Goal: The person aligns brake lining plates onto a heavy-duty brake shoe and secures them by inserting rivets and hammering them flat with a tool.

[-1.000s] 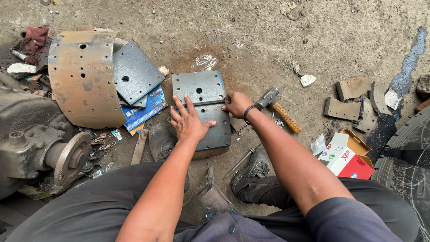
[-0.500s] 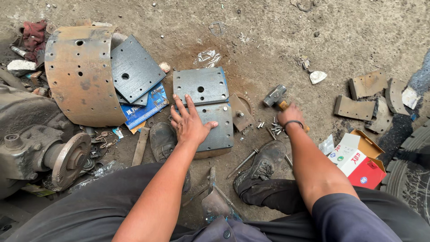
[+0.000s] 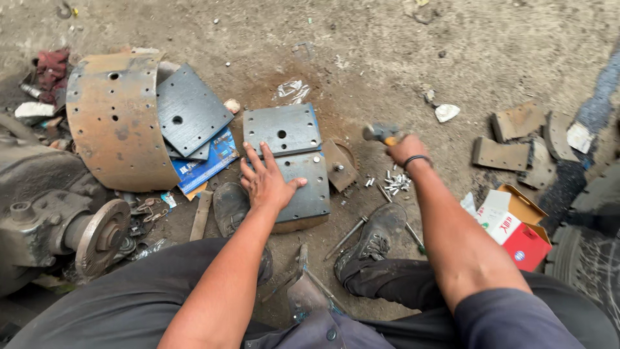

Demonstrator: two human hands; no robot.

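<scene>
My left hand (image 3: 266, 183) lies flat, fingers spread, on a grey drilled lining plate (image 3: 310, 194) that rests on the ground in front of me. A second grey plate (image 3: 281, 129) lies just beyond it. My right hand (image 3: 405, 150) is shut on the orange handle of a hammer (image 3: 376, 133), to the right of the plates and apart from them. A small heap of metal rivets (image 3: 395, 183) sits just below that hand. A small rusty brown piece (image 3: 338, 165) leans at the plate's right edge.
A large curved rusty brake shoe (image 3: 113, 126) and another grey plate (image 3: 190, 110) lie at the left over a blue packet (image 3: 210, 161). An axle hub (image 3: 87, 236) is at the lower left. Worn linings (image 3: 510, 139) and a red and white box (image 3: 516, 232) are on the right. My shoes (image 3: 376, 236) rest on the dirt.
My right hand has carried the hammer from the plate's right edge out to the right, above the rivets. My left hand has stayed pressed on the plate.
</scene>
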